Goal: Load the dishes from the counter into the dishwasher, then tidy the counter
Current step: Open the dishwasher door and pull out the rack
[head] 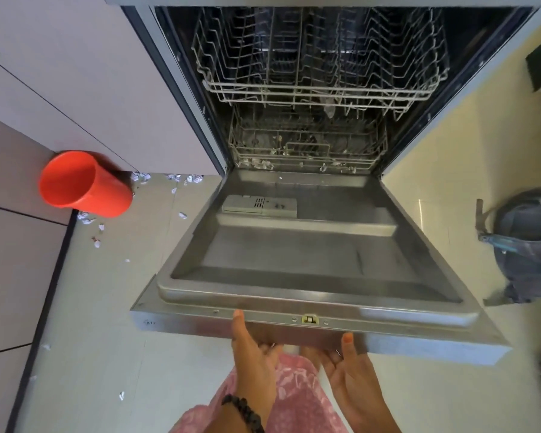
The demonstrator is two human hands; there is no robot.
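Note:
The dishwasher stands open in front of me, its steel door (300, 264) folded down flat. Inside, the upper wire rack (319, 89) and the lower wire rack (306, 151) hold no dishes; small white scraps lie in the lower one. My left hand (253, 354) grips the door's front edge from below, thumb on top. My right hand (347, 367) holds the same edge a little to the right, fingers under it. No dishes are in view.
An orange plastic bin (85, 185) stands on the floor at the left by the cabinets (60, 73), with crumpled paper bits (138, 179) scattered around it. A grey backpack (525, 245) lies on the tiled floor at the right.

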